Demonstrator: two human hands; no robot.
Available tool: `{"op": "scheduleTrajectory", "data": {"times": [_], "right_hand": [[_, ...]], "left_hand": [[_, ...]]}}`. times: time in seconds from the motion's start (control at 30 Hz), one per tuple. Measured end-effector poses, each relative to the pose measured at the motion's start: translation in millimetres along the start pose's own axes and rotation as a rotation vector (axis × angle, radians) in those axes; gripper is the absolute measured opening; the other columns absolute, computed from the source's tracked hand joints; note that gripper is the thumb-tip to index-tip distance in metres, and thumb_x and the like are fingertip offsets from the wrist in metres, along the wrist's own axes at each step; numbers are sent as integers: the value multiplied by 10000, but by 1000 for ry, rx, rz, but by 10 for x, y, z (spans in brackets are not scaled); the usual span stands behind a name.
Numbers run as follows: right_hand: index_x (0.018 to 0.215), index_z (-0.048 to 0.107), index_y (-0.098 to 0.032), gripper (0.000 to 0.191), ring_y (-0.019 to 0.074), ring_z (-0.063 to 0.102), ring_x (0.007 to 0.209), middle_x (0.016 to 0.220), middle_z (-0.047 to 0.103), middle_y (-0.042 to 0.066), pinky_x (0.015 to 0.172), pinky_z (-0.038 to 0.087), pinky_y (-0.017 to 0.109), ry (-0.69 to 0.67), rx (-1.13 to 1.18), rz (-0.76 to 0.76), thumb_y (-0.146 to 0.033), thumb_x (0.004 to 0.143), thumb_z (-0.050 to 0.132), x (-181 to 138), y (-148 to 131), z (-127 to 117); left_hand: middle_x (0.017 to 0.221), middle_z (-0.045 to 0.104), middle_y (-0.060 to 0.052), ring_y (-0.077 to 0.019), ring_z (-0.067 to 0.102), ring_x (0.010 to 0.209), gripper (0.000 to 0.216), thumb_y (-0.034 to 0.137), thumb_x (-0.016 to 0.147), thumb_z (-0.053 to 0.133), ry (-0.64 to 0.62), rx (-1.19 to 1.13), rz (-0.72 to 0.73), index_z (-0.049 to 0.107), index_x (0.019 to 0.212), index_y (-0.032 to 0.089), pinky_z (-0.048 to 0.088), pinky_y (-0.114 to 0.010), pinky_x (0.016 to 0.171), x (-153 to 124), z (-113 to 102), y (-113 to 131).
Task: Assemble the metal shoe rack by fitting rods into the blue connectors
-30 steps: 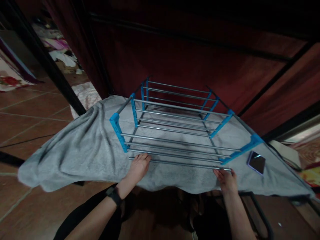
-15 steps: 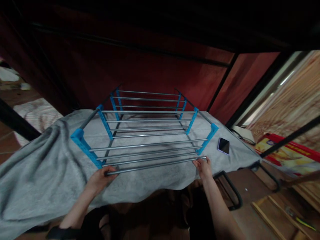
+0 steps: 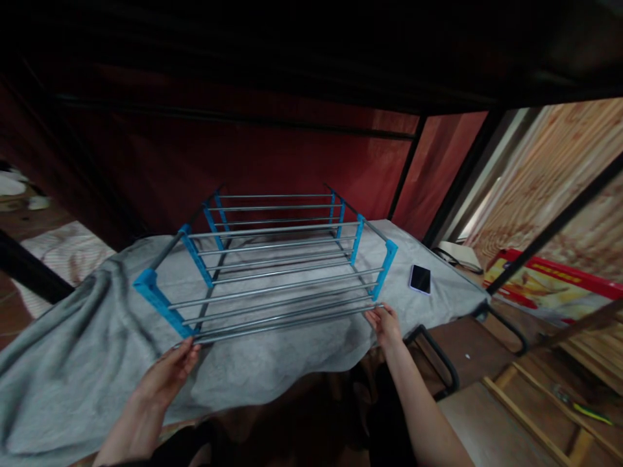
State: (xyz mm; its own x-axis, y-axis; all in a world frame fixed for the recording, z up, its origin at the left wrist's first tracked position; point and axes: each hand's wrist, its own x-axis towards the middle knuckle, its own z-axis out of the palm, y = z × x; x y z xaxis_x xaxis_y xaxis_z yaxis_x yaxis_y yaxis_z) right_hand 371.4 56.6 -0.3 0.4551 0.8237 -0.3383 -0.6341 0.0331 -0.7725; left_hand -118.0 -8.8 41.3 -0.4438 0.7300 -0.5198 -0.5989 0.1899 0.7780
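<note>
A rack (image 3: 277,266) of several metal rods set in blue plastic brackets lies on a grey blanket (image 3: 73,350). My left hand (image 3: 165,379) reaches to the near-left end of the front rod (image 3: 282,321), its fingers stretched out and touching it beside the blue bracket (image 3: 158,301). My right hand (image 3: 384,323) is pinched on the near-right end of the same rod.
A dark phone (image 3: 420,279) lies on the blanket right of the rack. A dark red wall with black frame bars stands behind. A black metal tube frame (image 3: 438,353) and wooden slats (image 3: 535,421) are at the lower right. A red-edged printed sheet (image 3: 545,288) lies at the right.
The view has swung to the right. My left hand slid from mid-rod out to the rod's left end and loosened its grasp. My right hand stayed on the right end.
</note>
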Motion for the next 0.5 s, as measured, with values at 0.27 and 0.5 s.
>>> {"op": "scheduleTrajectory", "data": {"times": [0.27, 0.5], "right_hand": [[971, 461, -258, 471, 147, 717, 712, 776, 710, -46, 679, 625, 279, -37, -9, -75, -218, 627, 780, -75, 18, 76], [1013, 518, -250, 468, 135, 711, 720, 830, 724, -27, 692, 615, 256, -74, -13, -152, -238, 637, 797, -135, -132, 264]], "left_hand": [[815, 702, -73, -162, 699, 698, 228, 34, 895, 448, 11, -56, -31, 624, 794, 139, 610, -262, 604, -8, 60, 38], [841, 709, -73, -151, 692, 674, 228, 4, 873, 424, 30, -52, -8, 586, 817, 154, 592, -242, 577, 50, -5, 89]]}}
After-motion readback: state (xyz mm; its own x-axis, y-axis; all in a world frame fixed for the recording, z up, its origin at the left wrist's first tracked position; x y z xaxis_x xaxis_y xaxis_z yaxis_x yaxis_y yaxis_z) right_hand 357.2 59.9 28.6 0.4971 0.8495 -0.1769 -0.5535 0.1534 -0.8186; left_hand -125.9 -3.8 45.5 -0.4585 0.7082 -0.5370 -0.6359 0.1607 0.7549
